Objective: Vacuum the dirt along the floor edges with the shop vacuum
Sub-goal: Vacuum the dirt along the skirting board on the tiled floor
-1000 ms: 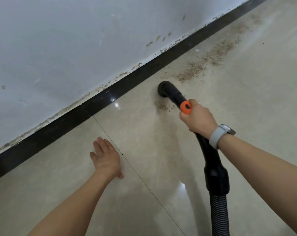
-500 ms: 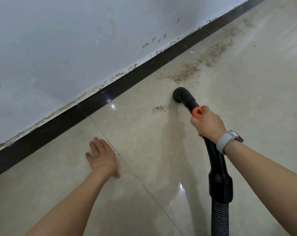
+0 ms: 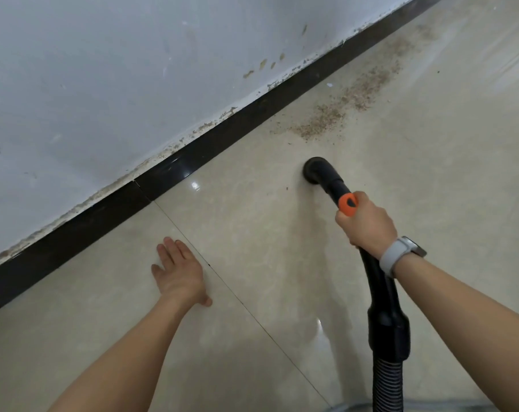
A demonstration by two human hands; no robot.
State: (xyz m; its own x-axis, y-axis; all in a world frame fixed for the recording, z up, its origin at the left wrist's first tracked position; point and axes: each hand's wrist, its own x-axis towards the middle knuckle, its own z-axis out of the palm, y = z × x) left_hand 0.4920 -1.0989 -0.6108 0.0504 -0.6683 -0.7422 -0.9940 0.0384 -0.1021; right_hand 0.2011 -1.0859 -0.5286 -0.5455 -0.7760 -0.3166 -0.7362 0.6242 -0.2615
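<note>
My right hand (image 3: 366,226) grips the black vacuum nozzle (image 3: 322,173) just behind its orange slider (image 3: 348,204). The nozzle's bent tip is pressed mouth-down on the beige floor tile, a short way from the black baseboard (image 3: 237,126). A ribbed black hose (image 3: 387,385) runs down from the handle to the bottom edge. A streak of brown dirt (image 3: 347,102) lies on the tile beyond the tip, along the baseboard. My left hand (image 3: 179,273) rests flat on the floor with its fingers spread, left of the nozzle.
A scuffed white wall (image 3: 118,84) fills the upper left, with crumbled paint along the baseboard's top. A thin tile joint (image 3: 243,304) runs diagonally past my left hand. A pale watch (image 3: 401,254) is on my right wrist.
The nozzle has swept over the small dirt patch that lay left of the tip; that patch is gone. My left hand has stayed flat on the floor.
</note>
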